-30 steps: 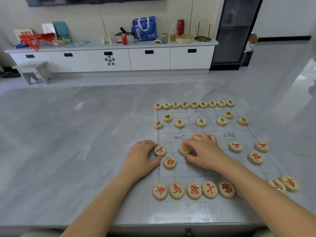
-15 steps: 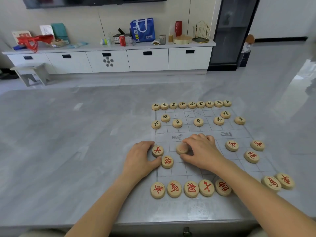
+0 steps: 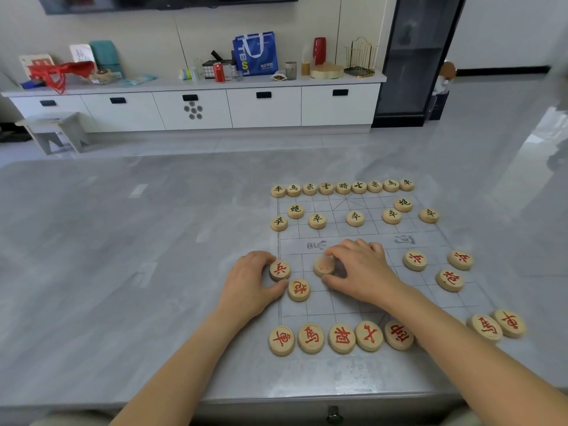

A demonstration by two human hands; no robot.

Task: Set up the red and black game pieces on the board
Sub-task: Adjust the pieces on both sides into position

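A clear gridded board [image 3: 362, 299] lies on the grey table. Black-lettered wooden discs [image 3: 342, 187] fill its far rows. Red-lettered discs [image 3: 341, 338] line the near edge, with more at the right. My left hand [image 3: 249, 285] pinches a red soldier disc [image 3: 279, 269] at the board's left edge, just above a red cannon disc [image 3: 298, 289]. My right hand [image 3: 361, 269] pinches another wooden disc [image 3: 323, 265] on the same row; motion blurs its lettering. My right forearm hides part of the near row.
Two red discs [image 3: 496, 325] sit off the board's near right corner. The grey table [image 3: 123, 256] stretches wide to the left. Its front edge runs just below the near row. A white cabinet [image 3: 196, 109] with clutter stands across the floor.
My right hand has slid its disc a little to the left along the row. My left hand stays on the red soldier disc.
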